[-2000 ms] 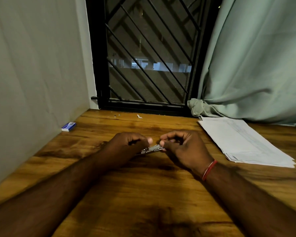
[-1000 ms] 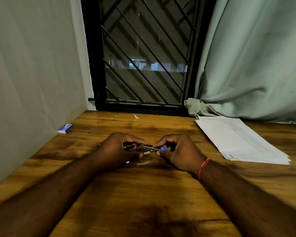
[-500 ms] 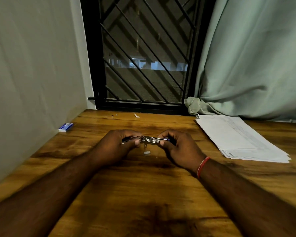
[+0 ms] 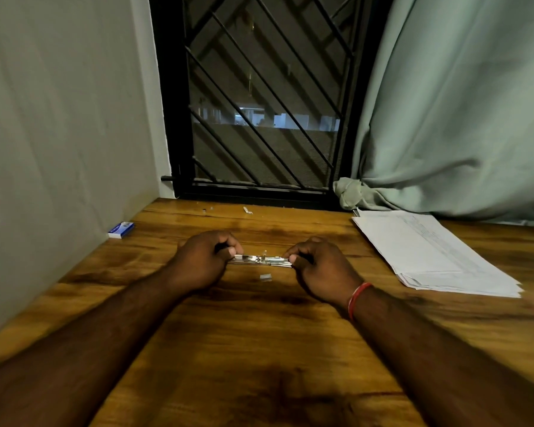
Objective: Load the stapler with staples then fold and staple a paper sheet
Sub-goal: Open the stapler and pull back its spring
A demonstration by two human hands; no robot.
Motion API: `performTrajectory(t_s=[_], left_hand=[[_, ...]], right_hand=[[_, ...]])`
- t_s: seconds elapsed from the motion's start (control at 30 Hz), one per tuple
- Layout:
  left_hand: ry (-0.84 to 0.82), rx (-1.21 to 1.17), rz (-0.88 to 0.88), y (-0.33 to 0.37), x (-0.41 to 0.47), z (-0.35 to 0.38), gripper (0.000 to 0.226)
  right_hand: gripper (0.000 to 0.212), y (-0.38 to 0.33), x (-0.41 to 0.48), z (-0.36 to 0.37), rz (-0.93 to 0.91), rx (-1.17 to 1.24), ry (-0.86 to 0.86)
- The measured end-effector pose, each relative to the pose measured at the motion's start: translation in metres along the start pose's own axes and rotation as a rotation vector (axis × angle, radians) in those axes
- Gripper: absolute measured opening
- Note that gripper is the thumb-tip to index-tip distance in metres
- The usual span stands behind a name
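Warm wood-grain tabletop [image 4: 259, 349] runs up to a barred window [image 4: 259, 103], with a plain wall on the left and a pale green curtain [image 4: 460, 103] on the right. A small blue-and-white staple box [image 4: 121, 230] sits against the wall, well apart from the work, and a stack of paper [image 4: 429, 254] lies off to the right, untouched.

Two seconds back the hands were nearly knuckle to knuckle with the stapler bunched between them. A second ago it showed as a shallow V. Now I see the hands drawn wider apart and the stapler [image 4: 261, 260] stretched out long and nearly flat between them, low over the tabletop. I read that as the stapler hinged fully open with its channel exposed, so loading is under way but not done. Folding and stapling have not begun.

The left hand [image 4: 202, 260] pinches the stapler's left end, its fingers [image 4: 228, 246] curled in and thumb clamped on the metal. The right hand [image 4: 318, 266], with a red thread [image 4: 358, 298] at the wrist, pinches the right end the same way. A short pale strip, probably staples [image 4: 265, 276], lies loose on the tabletop just on my side of the stapler, between the two hands and touched by neither. One hand would have to let go to fetch it.
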State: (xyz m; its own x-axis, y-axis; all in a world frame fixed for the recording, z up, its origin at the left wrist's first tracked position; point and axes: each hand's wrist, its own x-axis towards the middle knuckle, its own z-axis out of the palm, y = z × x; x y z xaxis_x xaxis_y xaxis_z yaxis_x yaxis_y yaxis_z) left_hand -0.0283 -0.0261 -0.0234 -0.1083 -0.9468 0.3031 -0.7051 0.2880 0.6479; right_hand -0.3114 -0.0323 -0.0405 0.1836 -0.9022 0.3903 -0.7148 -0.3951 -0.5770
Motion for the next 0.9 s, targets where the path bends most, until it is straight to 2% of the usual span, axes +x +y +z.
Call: performTrajectory(t_s=[0.2,0.53,0.63,0.7,0.8,0.9], left_hand=[[0.043,0.004,-0.028,0.002,-0.002,-0.002,0.021],[0.037,-0.014,-0.037,0.005,-0.007,-0.005,0.009],[0.115,-0.029,-0.051,0.007,-0.010,-0.016,0.015],[0.245,0.058,-0.089,-0.002,-0.008,-0.035,0.030],[0.437,0.309,-0.187,-0.027,-0.002,-0.073,0.055],[0.362,0.622,-0.375,-0.053,0.001,-0.089,0.056]], right_hand=[[0.013,0.001,0.000,-0.001,-0.001,0.023,0.037],[0.012,-0.007,-0.003,-0.007,-0.018,0.042,0.064],[0.014,-0.013,-0.009,-0.013,-0.003,0.134,0.106],[0.016,-0.015,-0.012,-0.014,-0.092,0.096,0.146],[0.019,-0.023,-0.018,-0.015,-0.161,0.006,0.100],[0.022,-0.029,-0.021,-0.008,-0.223,-0.066,0.012]])
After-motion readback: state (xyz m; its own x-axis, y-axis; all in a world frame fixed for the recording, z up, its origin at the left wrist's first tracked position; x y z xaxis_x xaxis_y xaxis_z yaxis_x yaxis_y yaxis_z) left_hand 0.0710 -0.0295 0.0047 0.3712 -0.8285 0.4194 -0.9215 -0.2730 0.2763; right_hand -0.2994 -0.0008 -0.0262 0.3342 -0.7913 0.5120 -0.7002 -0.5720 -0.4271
